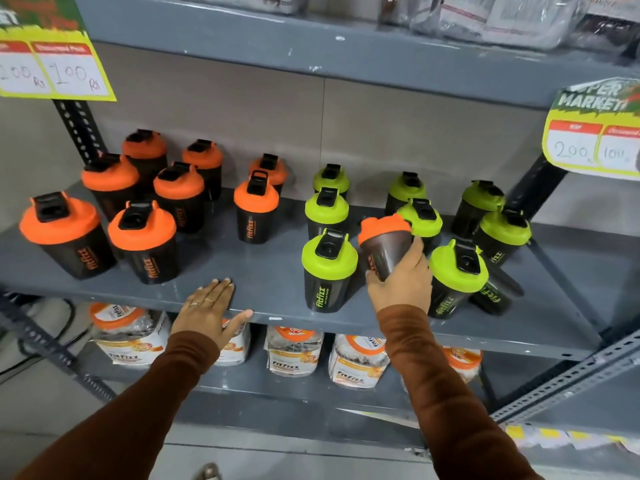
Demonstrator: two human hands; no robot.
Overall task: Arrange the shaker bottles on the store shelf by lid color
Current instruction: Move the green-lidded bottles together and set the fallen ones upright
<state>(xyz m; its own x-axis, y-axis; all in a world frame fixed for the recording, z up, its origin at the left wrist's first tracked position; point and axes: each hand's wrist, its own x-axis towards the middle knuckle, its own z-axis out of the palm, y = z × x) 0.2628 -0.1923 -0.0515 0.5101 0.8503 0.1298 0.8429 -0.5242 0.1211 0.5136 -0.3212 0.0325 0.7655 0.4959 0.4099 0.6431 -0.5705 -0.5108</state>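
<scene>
Grey metal shelf (270, 271) carries black shaker bottles in two groups: orange-lidded bottles (142, 240) stand on the left, from the near edge back to the wall, and green-lidded bottles (329, 268) stand on the right. Among the green group, the right hand (400, 282) grips one orange-lidded bottle (382, 244) around its dark body, fingers wrapped on it, holding it tilted with the lid leaning left and away, lifted off the shelf between the near green bottle and another green one just behind it. One more green bottle (457, 275) stands just right of that hand, and a dark bottle (491, 296) beside it appears to lie tipped on the shelf. The left hand (211, 310) rests flat and empty on the near edge of the shelf, fingers spread, thumb over the lip, in the bare stretch between the two colour groups. Both arms wear brown sleeves (426, 348). On the lower shelf sit clear jars (294, 351) with orange lids. Yellow price tags (52, 67) hang at the upper left and upper right (595, 143).
</scene>
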